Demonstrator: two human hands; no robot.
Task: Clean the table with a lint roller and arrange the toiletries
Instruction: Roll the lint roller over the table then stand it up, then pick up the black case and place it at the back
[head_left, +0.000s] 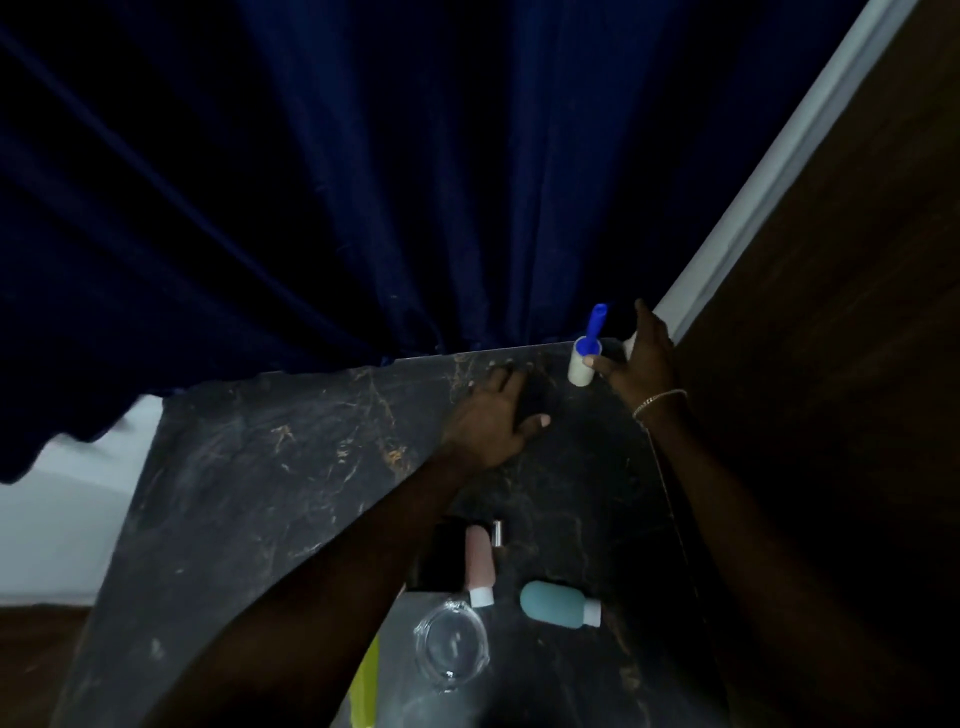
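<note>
A lint roller (583, 358) with a white roll and blue handle stands upright at the far right corner of the dark marble table (249, 467). My right hand (636, 358) grips its white roll, thumb on the front. My left hand (493, 415) lies flat on the tabletop just left of it, fingers spread, holding nothing. Near me lie a pink bottle (480, 564) with a white cap, a teal bottle (558, 603) with a white cap, a small metal tube (497, 532) and a black rectangular item (441, 558).
A clear glass lidded dish (452, 644) sits at the near edge beside something yellow (366, 686). A dark blue curtain (363, 182) hangs behind the table. A wooden wall panel (831, 364) runs along the right side. Pale floor (57, 519) shows at left.
</note>
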